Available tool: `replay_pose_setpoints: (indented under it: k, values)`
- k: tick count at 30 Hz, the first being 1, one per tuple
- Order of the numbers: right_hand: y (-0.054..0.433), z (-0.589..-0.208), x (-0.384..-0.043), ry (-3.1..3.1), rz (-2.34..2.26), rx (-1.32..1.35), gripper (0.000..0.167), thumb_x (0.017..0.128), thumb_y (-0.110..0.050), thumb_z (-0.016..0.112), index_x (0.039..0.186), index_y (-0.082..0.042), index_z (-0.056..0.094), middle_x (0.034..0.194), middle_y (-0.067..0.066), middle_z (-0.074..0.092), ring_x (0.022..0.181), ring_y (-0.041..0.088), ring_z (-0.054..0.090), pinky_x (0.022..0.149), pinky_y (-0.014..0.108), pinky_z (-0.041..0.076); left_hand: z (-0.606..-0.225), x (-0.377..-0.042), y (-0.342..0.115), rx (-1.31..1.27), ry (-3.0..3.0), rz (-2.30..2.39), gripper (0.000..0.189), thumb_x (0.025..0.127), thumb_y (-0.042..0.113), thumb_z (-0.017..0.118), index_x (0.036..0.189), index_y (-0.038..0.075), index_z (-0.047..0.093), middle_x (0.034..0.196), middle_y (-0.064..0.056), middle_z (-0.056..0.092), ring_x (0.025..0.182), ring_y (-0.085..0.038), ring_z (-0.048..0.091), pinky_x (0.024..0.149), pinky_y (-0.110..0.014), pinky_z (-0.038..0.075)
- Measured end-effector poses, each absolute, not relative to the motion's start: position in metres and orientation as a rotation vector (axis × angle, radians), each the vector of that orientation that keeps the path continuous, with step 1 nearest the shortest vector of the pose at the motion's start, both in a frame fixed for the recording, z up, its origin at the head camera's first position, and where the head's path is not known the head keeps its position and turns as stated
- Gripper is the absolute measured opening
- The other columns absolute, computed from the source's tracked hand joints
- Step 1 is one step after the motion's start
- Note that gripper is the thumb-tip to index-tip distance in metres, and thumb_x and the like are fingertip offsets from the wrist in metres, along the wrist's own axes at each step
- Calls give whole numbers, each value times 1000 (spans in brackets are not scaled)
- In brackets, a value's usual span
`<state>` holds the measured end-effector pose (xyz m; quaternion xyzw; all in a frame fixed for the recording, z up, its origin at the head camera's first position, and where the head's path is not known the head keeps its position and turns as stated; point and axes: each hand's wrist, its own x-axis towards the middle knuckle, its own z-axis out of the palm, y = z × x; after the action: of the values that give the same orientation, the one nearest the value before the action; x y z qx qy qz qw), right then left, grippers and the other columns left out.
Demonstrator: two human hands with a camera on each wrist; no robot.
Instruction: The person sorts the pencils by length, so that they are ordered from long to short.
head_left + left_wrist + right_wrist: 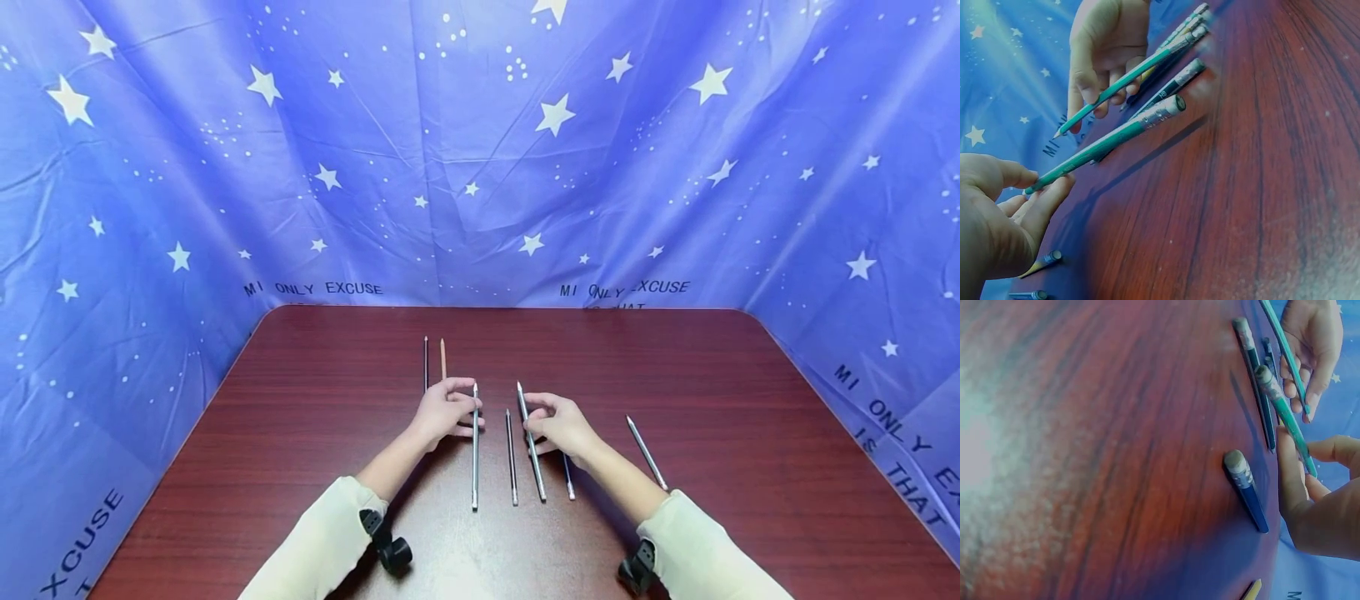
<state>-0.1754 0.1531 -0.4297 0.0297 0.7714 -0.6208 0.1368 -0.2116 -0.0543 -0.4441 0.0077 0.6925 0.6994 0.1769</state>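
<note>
My left hand (442,412) pinches a green pencil (1107,144) near its pointed end, between thumb and fingers. The pencil's eraser end slants toward me. Facing it, my right hand (564,429) pinches another green pencil (1289,422) near the point, its eraser end also toward me. Between the two held pencils a dark pencil (512,467) lies on the table. Partly hidden under my right hand is a blue pencil (1249,497). Just beyond my left hand lie a dark pencil (426,360) and a yellow pencil (443,357), their near ends covered by the hand in the head view.
One more pencil (645,450) lies to the right, beside my right forearm. All this is on a reddish-brown wooden table (337,350). A blue star-printed curtain (480,167) hangs around its back and sides.
</note>
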Motion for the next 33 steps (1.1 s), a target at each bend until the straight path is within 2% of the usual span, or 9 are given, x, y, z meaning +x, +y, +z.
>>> replay_pose_setpoints:
  k: [5, 13, 20, 28, 33]
  values:
    - [158, -428, -179, 2085, -1888, 115, 56, 82, 4, 54, 136, 5, 39, 83, 4, 58, 67, 10, 59, 59, 32, 61, -443, -212, -55, -25, 1914, 2033, 46, 88, -1, 55, 132, 0, 44, 111, -29, 61, 70, -23, 70, 62, -33, 61]
    - [162, -424, -182, 2000, -1968, 130, 58, 83, 0, 51, 139, 0, 37, 89, 5, 59, 72, 10, 59, 64, 32, 61, -443, -212, -53, -2, 1886, 2071, 46, 89, 0, 55, 134, 0, 43, 114, -31, 59, 69, -17, 69, 60, -28, 61]
    - [162, -422, -183, 2000, -1968, 109, 57, 84, -2, 52, 140, -1, 37, 92, 7, 60, 75, 11, 60, 67, 31, 61, -441, -213, -52, 32, 1883, 2076, 48, 90, 1, 55, 136, -1, 40, 118, -32, 57, 78, -25, 71, 62, -29, 61]
    - [161, -424, -185, 1987, -1982, 99, 58, 83, -3, 55, 139, -3, 38, 91, 4, 60, 74, 11, 60, 67, 30, 61, -439, -215, -47, 23, 1894, 2097, 48, 90, 3, 57, 136, 1, 42, 118, -30, 57, 77, -22, 71, 64, -30, 61]
    - [159, -425, -187, 1962, -2000, 70, 59, 84, -3, 55, 140, -3, 37, 88, 1, 59, 74, 10, 59, 67, 31, 60, -436, -217, -47, 17, 1909, 2100, 49, 90, 4, 58, 136, 2, 41, 118, -30, 58, 80, -27, 71, 65, -33, 61]
